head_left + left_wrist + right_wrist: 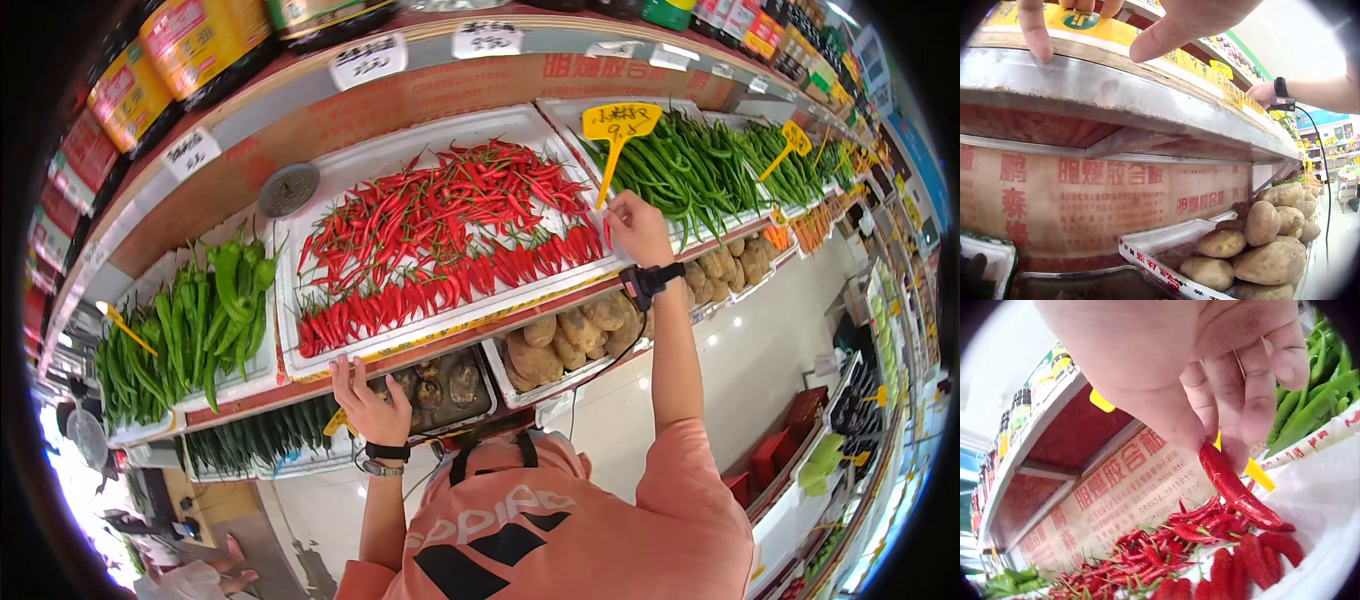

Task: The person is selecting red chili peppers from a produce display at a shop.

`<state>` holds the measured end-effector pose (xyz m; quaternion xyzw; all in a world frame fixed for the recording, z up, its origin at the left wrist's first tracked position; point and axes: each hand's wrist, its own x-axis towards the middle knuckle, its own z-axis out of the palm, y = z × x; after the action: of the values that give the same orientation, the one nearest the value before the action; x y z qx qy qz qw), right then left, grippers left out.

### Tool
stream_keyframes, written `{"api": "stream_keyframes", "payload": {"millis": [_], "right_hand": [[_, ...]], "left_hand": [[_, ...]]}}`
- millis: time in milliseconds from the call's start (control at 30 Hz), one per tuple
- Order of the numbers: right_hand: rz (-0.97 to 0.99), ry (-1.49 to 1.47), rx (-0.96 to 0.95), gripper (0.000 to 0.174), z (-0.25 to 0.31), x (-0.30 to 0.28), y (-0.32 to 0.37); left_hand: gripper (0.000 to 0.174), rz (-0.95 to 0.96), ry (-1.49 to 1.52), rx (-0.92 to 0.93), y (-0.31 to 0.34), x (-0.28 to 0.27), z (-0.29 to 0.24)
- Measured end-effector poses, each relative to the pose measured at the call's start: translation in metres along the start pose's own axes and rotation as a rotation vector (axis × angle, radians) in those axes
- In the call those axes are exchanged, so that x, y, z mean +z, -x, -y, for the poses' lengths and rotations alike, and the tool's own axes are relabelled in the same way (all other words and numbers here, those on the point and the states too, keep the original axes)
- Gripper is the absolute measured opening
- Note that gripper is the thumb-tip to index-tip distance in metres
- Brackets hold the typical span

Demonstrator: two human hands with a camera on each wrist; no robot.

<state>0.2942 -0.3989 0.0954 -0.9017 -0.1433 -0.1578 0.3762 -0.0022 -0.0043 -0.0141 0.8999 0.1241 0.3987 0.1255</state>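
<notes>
**Lining up red chilies, with one more pinched at the right end of the row**

Pinches a red chili (pixel 1235 490) by its upper end between the thumb and fingers of the right hand (pixel 641 232), just beside the right side of the white foam box (pixel 335 190). Slants it over the end of the front row (pixel 440 285); cannot tell if touching. Seems, judging by that side-by-side order against the loose heap (pixel 440 195) behind, to be at the placing step, with plenty left to sort. Calls next for lowering it alongside its neighbour, matching the lean of the others, then parting the fingers gently. Could roll, or nudge the end of the row askew.

Rests the left hand (pixel 372 402) at the front edge of the shelf (pixel 1166 112), fingers apart and nothing held.

To the left of the box, long green peppers (pixel 235 290); to the right, slim green chilies (pixel 690 165), with a yellow price sign (pixel 620 123) standing near the right hand. Lower down, potatoes (pixel 570 340) in a white tray and, farther left, dark cucumbers (pixel 265 438). Above, bottles (pixel 205 45) over handwritten price tags (pixel 370 62). Beyond the lower trays, a pale, shiny floor (pixel 720 370) in a brightly lit shop.
</notes>
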Motion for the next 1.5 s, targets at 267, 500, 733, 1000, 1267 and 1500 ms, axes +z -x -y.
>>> {"api": "stream_keyframes", "payload": {"millis": [267,500,733,1000,1267,1500], "right_hand": [[0.084,0.192,-0.002,0.017,-0.01,0.016,0.005],[0.052,-0.01,-0.261,0.013,-0.009,-0.005,0.044],[-0.152,0.015,-0.313,0.02,-0.019,0.016,0.098],[-0.213,-0.153,-0.398,0.031,-0.051,0.036,0.11],[-0.213,-0.202,-0.403,0.03,-0.05,0.031,0.107],[-0.221,-0.195,-0.412,0.031,-0.053,0.034,0.107]], "left_hand": [[0.058,0.056,0.06,-0.128,-0.018,-0.022,-0.027],[0.06,0.133,-0.018,-0.164,-0.05,-0.044,-0.069],[0.04,0.421,0.188,-0.057,-0.124,-0.058,-0.144],[0.029,0.568,0.221,0.083,-0.227,0.019,-0.187],[0.021,0.414,-0.324,0.28,-0.256,0.126,-0.154],[0.006,0.398,-0.431,0.247,-0.256,0.144,-0.146]]}}
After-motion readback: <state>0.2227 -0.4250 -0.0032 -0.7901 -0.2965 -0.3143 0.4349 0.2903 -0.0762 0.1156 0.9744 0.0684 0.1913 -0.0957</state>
